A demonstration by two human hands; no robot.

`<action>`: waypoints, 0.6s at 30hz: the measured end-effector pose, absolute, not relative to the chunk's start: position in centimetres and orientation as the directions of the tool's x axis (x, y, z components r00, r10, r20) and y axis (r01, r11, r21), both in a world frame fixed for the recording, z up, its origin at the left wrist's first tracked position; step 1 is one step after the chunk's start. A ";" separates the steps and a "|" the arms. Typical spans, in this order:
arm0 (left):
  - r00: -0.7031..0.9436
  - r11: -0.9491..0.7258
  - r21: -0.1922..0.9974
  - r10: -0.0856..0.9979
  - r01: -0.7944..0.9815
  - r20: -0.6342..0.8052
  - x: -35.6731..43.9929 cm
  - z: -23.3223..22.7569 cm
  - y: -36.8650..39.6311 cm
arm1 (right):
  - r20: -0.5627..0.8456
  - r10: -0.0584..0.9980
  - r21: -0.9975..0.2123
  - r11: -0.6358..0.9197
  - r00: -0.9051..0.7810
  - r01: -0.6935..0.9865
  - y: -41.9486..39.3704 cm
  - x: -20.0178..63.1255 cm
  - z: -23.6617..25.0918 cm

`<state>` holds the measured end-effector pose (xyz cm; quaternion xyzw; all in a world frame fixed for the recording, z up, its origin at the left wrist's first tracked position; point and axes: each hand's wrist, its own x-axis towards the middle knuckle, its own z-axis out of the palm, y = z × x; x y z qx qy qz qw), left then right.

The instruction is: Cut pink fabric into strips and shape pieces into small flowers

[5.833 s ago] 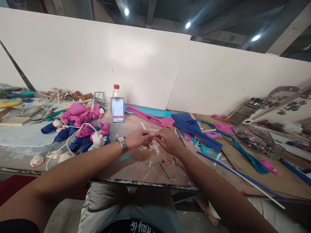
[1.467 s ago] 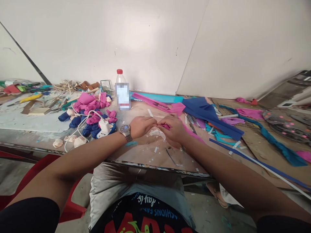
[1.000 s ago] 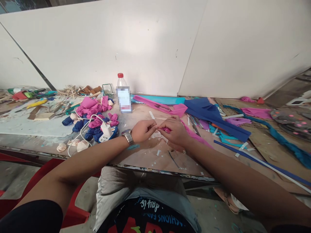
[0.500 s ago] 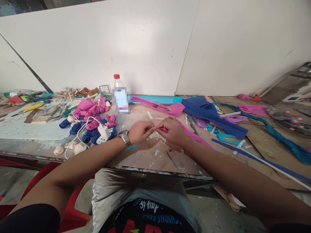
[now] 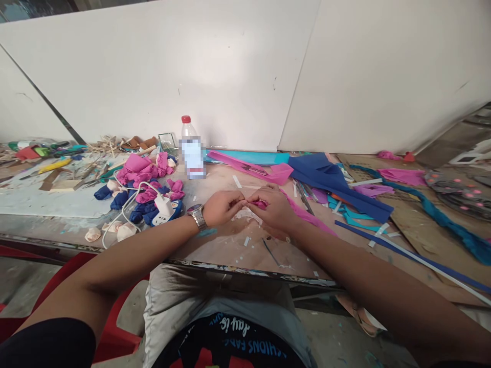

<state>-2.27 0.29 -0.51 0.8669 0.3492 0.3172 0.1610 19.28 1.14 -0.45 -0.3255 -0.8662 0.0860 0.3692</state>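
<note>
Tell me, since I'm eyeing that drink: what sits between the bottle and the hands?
In the head view, only bare tabletop with a small white strip between bottle and hands.

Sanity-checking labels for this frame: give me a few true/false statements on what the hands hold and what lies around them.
1. Both hands, left hand and right hand, pinch the small pink foam strip between them. True.
2. The clear plastic bottle with a red cap lies on its side. False: it stands upright near the white wall.
3. The metal wristwatch sits on the right wrist. False: it is on the left wrist.
4. The white power adapter with a cable lies left of the hands, among the pink and blue foam rolls. True.
5. The large dark blue foam sheet lies left of the bottle. False: it lies to the right, beyond the right hand.
</note>
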 end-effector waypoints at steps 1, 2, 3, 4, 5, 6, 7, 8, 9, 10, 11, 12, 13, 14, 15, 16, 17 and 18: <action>0.559 -0.706 0.500 0.706 0.502 0.435 -2.3 -0.5 0.3 | 0.581 0.631 -0.391 0.771 -0.514 0.503 1.1 19.3 -0.5; 0.561 -0.707 0.501 0.705 0.499 0.435 -2.3 -0.4 0.3 | 0.580 0.634 -0.392 0.768 -0.512 0.507 1.2 19.2 -0.5; 0.563 -0.707 0.504 0.704 0.496 0.434 -2.3 -0.4 0.3 | 0.579 0.637 -0.393 0.765 -0.509 0.510 1.2 19.2 -0.5; 0.565 -0.708 0.506 0.702 0.493 0.433 -2.3 -0.3 0.3 | 0.579 0.638 -0.393 0.764 -0.508 0.511 1.2 19.2 -0.5; 0.566 -0.709 0.507 0.701 0.490 0.433 -2.3 -0.3 0.3 | 0.579 0.638 -0.393 0.764 -0.508 0.512 1.2 19.2 -0.6; 0.566 -0.709 0.508 0.701 0.489 0.434 -2.3 -0.3 0.3 | 0.581 0.638 -0.393 0.764 -0.506 0.512 1.2 19.2 -0.6; 0.567 -0.711 0.506 0.700 0.489 0.434 -2.3 -0.3 0.3 | 0.582 0.637 -0.392 0.764 -0.505 0.512 1.2 19.1 -0.5; 0.567 -0.711 0.503 0.699 0.491 0.435 -2.3 -0.3 0.3 | 0.583 0.636 -0.390 0.765 -0.506 0.512 1.1 19.1 -0.5; 0.568 -0.713 0.499 0.698 0.493 0.436 -2.3 -0.3 0.3 | 0.582 0.634 -0.389 0.767 -0.509 0.511 1.1 19.1 -0.5; 0.569 -0.716 0.494 0.695 0.493 0.439 -2.3 -0.3 0.3 | 0.582 0.632 -0.387 0.768 -0.511 0.509 1.1 19.1 -0.4; 0.571 -0.719 0.491 0.692 0.491 0.442 -2.4 -0.3 0.3 | 0.582 0.630 -0.386 0.771 -0.514 0.507 1.1 19.1 -0.4; 0.573 -0.721 0.490 0.690 0.490 0.443 -2.4 -0.4 0.4 | 0.582 0.628 -0.386 0.773 -0.517 0.504 1.1 19.1 -0.3; 0.573 -0.723 0.489 0.688 0.488 0.445 -2.4 -0.4 0.4 | 0.582 0.627 -0.385 0.774 -0.518 0.503 1.0 19.1 -0.2; 0.572 -0.724 0.491 0.687 0.486 0.447 -2.4 -0.4 0.4 | 0.583 0.627 -0.384 0.773 -0.516 0.505 1.0 19.1 -0.2; 0.570 -0.723 0.493 0.687 0.483 0.450 -2.4 -0.5 0.4 | 0.586 0.628 -0.382 0.772 -0.513 0.508 1.0 19.1 -0.1; 0.567 -0.722 0.497 0.689 0.481 0.452 -2.4 -0.5 0.4 | 0.587 0.629 -0.379 0.770 -0.510 0.513 1.0 19.1 -0.1; 0.564 -0.722 0.499 0.689 0.480 0.455 -2.4 -0.5 0.5 | 0.588 0.629 -0.375 0.769 -0.508 0.518 1.0 19.1 -0.1; 0.562 -0.723 0.498 0.689 0.479 0.458 -2.4 -0.5 0.5 | 0.591 0.628 -0.369 0.769 -0.507 0.522 1.0 19.2 -0.1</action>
